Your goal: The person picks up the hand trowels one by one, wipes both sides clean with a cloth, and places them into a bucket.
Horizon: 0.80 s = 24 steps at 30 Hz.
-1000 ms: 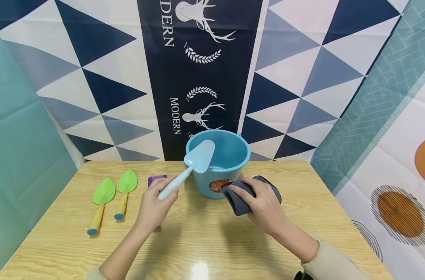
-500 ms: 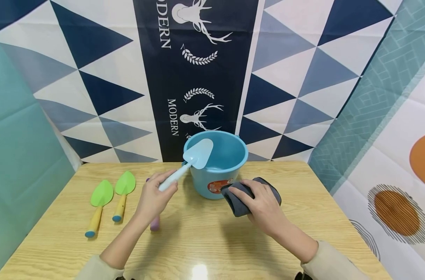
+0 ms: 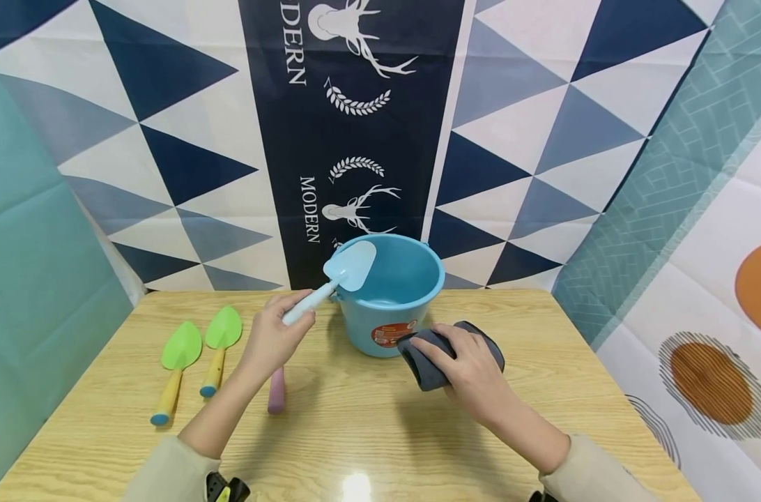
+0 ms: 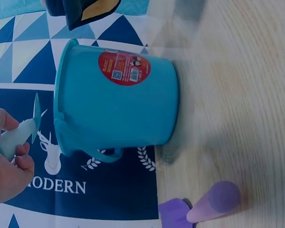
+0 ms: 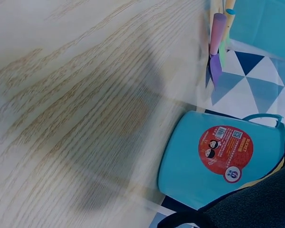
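Note:
A light blue toy trowel [image 3: 314,301] is held by its handle in my left hand [image 3: 275,340]. Its blade overlaps the left rim of a blue bucket [image 3: 389,317] in the head view; whether they touch I cannot tell. My right hand [image 3: 474,369] grips a folded dark grey cloth [image 3: 429,362] in front of the bucket's right side. In the right wrist view the dark cloth [image 5: 256,204] fills the lower right corner. Partly behind my left forearm lies a purple trowel, its pink handle [image 3: 277,392] showing; its purple blade [image 4: 175,213] appears in the left wrist view.
Two green trowels with yellow handles, a left one [image 3: 175,369] and a right one [image 3: 220,345], lie on the left of the wooden table [image 3: 380,432]. A patterned backdrop [image 3: 506,139] rises behind the bucket, and a teal sheet [image 3: 42,279] hangs at the left.
The left hand has lifted the blue trowel slightly up and to the left, uncovering the pink handle. The view has shifted a little. My right hand with the cloth has hardly moved.

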Motion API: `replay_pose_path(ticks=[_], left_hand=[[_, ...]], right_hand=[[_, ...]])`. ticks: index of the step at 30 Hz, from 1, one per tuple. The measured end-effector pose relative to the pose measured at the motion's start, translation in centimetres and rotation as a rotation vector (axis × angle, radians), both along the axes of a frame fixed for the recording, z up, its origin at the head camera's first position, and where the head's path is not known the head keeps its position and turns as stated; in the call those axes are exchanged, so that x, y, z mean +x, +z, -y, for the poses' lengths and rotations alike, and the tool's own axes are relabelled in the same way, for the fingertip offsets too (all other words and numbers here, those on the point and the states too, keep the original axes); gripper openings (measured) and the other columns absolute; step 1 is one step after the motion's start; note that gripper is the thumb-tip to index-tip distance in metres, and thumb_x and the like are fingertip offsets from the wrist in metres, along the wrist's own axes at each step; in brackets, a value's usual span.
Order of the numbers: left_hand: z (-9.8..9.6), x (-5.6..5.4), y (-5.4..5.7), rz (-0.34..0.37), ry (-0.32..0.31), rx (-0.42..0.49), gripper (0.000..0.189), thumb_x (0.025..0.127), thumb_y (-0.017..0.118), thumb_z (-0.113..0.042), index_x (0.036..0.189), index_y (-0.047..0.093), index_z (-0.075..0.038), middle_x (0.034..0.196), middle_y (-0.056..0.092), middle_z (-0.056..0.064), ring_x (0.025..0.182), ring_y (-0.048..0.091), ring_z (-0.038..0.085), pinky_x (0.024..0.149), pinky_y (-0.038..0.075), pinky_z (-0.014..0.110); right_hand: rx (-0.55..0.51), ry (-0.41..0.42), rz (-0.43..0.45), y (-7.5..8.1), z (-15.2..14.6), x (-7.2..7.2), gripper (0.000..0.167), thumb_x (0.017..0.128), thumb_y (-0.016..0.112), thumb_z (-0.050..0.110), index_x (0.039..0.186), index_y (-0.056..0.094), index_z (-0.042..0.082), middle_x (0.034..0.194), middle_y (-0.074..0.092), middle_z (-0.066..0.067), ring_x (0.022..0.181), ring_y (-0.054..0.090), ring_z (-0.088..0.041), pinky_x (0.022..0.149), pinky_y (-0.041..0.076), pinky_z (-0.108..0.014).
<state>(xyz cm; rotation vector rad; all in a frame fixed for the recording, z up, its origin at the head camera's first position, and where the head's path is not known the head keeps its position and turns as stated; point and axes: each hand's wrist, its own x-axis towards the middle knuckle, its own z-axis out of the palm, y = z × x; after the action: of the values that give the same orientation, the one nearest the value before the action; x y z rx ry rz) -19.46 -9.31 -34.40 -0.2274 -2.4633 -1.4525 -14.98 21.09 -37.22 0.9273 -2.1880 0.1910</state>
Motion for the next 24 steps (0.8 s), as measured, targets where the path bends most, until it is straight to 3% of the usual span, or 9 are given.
replay_pose_path(ticks=[14,18,24], left_hand=[[0.1,-0.9,0.4,0.015,0.007,-0.02,0.038,0.085,0.061,-0.016,0.123,0.062,-0.009,0.105,0.058,0.012,0.063,0.048,0.019,0.044,0.041,0.024],[0.0,-1.2,0.4,0.022,0.018,-0.037,0.038,0.085,0.06,-0.018,0.123,0.062,-0.011,0.106,0.058,0.012,0.068,0.049,0.02,0.047,0.042,0.026],[-0.2,-1.4,0.6,0.006,0.018,-0.059,0.038,0.085,0.061,-0.019,0.122,0.063,-0.011,0.11,0.059,0.012,0.081,0.051,0.024,0.061,0.042,0.028]], right_hand=[[0.024,-0.02,0.026,-0.1,-0.2,0.1,0.072,0.058,0.084,0.001,0.122,0.058,0.02,0.115,0.057,-0.019,0.104,0.056,-0.034,0.08,0.048,-0.054],[0.02,-0.014,0.02,-0.2,-0.2,0.1,0.073,0.056,0.084,-0.001,0.121,0.059,0.019,0.114,0.057,-0.018,0.103,0.057,-0.034,0.08,0.048,-0.054],[0.024,-0.008,0.016,-0.1,-0.1,0.2,0.073,0.056,0.084,-0.001,0.121,0.059,0.019,0.113,0.058,-0.017,0.103,0.057,-0.033,0.08,0.049,-0.053]])
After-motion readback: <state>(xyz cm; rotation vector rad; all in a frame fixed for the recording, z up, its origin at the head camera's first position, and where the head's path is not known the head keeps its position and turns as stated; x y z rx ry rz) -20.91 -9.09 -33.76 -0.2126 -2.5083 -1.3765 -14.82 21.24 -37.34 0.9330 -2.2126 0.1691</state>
